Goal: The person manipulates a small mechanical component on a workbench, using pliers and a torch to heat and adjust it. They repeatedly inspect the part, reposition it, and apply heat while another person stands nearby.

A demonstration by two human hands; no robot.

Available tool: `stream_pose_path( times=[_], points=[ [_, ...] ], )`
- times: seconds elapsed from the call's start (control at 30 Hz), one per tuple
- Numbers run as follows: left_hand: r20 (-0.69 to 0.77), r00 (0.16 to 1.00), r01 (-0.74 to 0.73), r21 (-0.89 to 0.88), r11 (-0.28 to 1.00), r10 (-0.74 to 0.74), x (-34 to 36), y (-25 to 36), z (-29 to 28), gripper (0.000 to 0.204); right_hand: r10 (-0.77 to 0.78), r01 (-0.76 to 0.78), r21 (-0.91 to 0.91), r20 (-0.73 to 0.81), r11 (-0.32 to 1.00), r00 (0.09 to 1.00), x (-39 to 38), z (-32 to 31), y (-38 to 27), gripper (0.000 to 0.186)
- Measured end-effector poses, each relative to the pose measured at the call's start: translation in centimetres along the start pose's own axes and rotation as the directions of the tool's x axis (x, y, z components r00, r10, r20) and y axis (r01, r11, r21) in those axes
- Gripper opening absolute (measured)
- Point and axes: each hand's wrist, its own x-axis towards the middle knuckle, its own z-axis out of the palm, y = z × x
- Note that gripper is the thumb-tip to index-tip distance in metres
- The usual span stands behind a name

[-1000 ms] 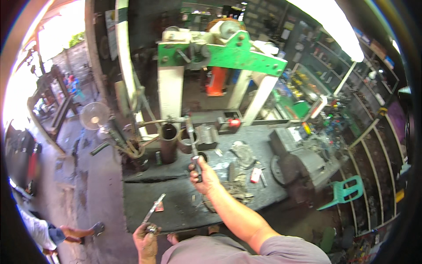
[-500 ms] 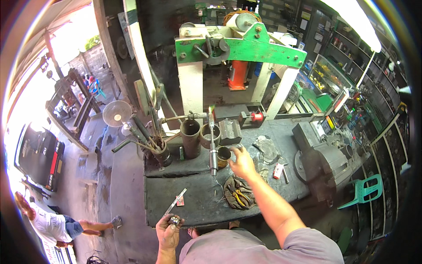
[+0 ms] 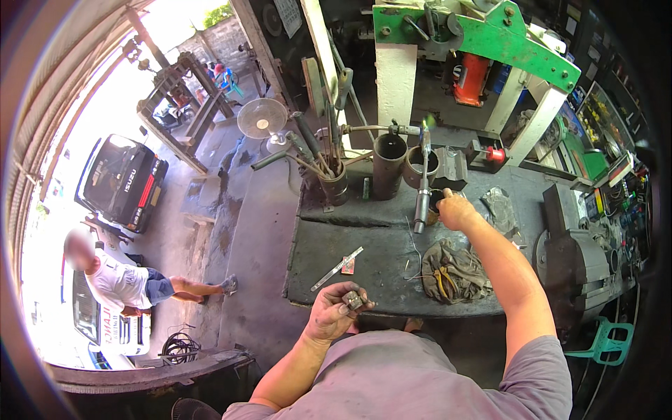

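My left hand [image 3: 332, 313], closed, pinches a small shiny metal part [image 3: 353, 301] at the near edge of the workbench [image 3: 336, 241]. Farther off, my right hand [image 3: 457, 211] reaches to the mouth of a small can [image 3: 435, 202]. Its fingers look curled together, and what they may hold is hidden. Just left of that can stands a metal rod with a thick lower end [image 3: 421, 203]. A steel rule [image 3: 337, 269] lies across a small red packet [image 3: 348, 266], beyond my left hand. Yellow-handled pliers [image 3: 442, 281] rest on a crumpled dark cloth [image 3: 465, 269] below my right forearm.
A tall metal cylinder [image 3: 389, 168] and a pot of rods [image 3: 334, 187] stand along the bench's back. Behind rises a green and white press frame [image 3: 483, 38]. A heavy vise-like machine [image 3: 581, 255] stands at right. At left, a person [image 3: 122, 273] is near a fan [image 3: 262, 119].
The view has swung left, so the bench appears farther right and higher. My right fingers have drawn together at the can's mouth. The metal part stays in my left hand.
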Motion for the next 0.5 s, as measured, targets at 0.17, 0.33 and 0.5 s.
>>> stream_pose_path(
  times=[0.17, 0.33, 0.5],
  points=[
    [-0.029, 0.999, 0.019, 0.071, 0.997, -0.017, -0.7, 0.4, 0.2, 0.045, 0.037, -0.006, 0.159, -0.192, 0.987, 0.981, -2.5, -1.7, -0.9, 0.04],
    [-0.115, 0.992, -0.028, 0.204, 0.978, 0.052, -1.3, 0.6, 0.3, 0.044, 0.14, 0.343, 0.663, -0.562, 0.665, 0.815, -13.7, -3.2, -6.5, 0.049],
    [-0.095, 0.995, -0.016, 0.221, 0.975, 0.038, -0.1, 0.4, 1.0, 0.043, -0.268, 0.602, 0.699, -0.539, 0.387, 0.798, -22.8, -4.6, -14.4, 0.056]
  ],
)
